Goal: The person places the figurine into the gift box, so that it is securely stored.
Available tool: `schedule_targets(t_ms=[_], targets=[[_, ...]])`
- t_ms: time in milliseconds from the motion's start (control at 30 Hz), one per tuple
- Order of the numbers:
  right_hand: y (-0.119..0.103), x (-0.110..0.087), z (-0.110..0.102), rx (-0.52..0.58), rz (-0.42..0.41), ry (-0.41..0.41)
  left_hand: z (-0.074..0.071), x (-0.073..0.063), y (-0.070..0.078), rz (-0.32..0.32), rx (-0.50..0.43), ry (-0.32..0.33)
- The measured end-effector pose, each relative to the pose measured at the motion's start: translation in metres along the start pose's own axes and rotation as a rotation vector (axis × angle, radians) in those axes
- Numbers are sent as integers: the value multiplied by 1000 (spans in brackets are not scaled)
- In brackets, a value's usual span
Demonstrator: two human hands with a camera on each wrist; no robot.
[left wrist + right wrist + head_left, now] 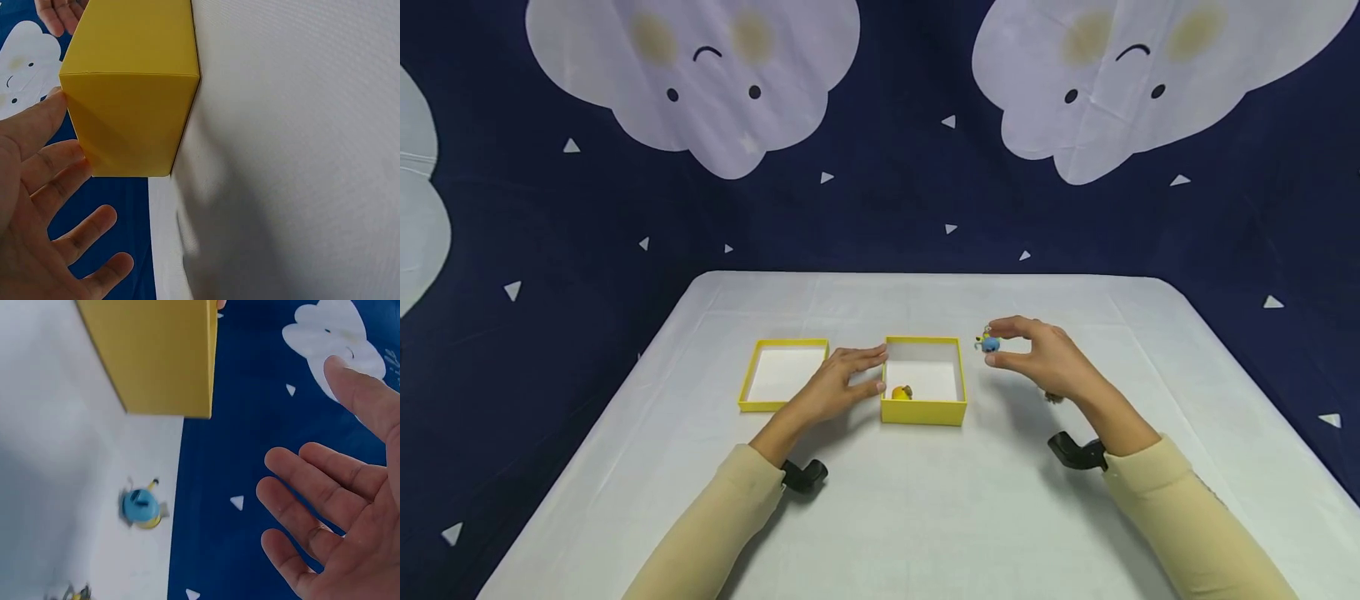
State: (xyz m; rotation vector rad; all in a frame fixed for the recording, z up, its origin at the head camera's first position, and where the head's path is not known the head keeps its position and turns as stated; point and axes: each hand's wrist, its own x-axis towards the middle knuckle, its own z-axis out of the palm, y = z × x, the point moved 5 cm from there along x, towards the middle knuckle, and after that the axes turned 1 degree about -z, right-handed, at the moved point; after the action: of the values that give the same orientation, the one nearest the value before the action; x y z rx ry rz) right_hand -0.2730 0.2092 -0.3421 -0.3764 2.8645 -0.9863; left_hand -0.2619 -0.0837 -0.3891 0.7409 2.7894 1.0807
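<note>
The head view is filled mostly by a dark blue backdrop [880, 192] printed with pale clouds and small white triangles. In front of it stands a table [910, 517] under a white cover. Two beige sleeves reach in from the near edge, the left sleeve [715, 517] and the right sleeve [1187, 517].

Near the middle of the table stands an open yellow box [922, 412] with a white inside, and to its left lies a shallow yellow-rimmed lid [786, 375], inner side up, partly hidden by an arm.

The left hand [835, 387] touches the left wall of the box with thumb and fingertips, its fingers extended and spread. The right hand [1052, 358] hangs to the right of the box, thumb and fingers apart, with nothing between them in the right wrist view.

At each wrist sits a black bracket [805, 477].

A small blue-and-yellow figure [140, 506] is on the table right of the box, apart from the fingers. A yellow figure [901, 392] lies inside the box, by the front wall toward the left. Another small item [76, 594], blurred and cut off by the frame, is on the table too.
</note>
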Motion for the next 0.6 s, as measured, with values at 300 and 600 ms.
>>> schedule_targets(t_ms=[300, 600], targets=[[25, -10, -11, -53, 43, 40, -1, -1, 1, -13, 4, -13], [43, -18, -14, -92, 77, 45, -1, 0, 0, -12, -2, -14]])
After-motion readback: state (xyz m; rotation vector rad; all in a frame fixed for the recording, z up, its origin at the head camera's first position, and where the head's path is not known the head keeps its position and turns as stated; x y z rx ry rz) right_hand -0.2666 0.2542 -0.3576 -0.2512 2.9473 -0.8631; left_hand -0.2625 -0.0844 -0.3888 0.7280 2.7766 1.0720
